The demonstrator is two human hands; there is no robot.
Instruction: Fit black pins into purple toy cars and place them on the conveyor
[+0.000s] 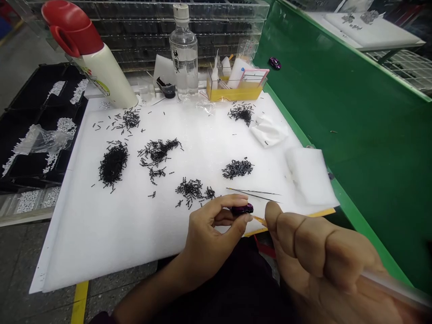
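Note:
My left hand [209,236] pinches a small glossy purple piece, shaped like a toy car body [243,209], between thumb and fingers above the front of the white foam board [135,238]. In my right hand [317,247], fingers are wrapped round a slim tool with an orange tip [259,220] and a pale shaft that runs out at the lower right. The tip is close to the underside of the car body; I cannot tell whether they touch. Thin tweezers [254,192] lie just behind the left hand, near a heap of small black parts [238,168].
More black heaps [114,164] cover the board. A red-topped flask [108,76], a clear bottle [184,58] and a yellow-based box [236,92] stand at the back. White foam [308,175] lies right. A second purple car body [274,63] rests on the green surface [337,90].

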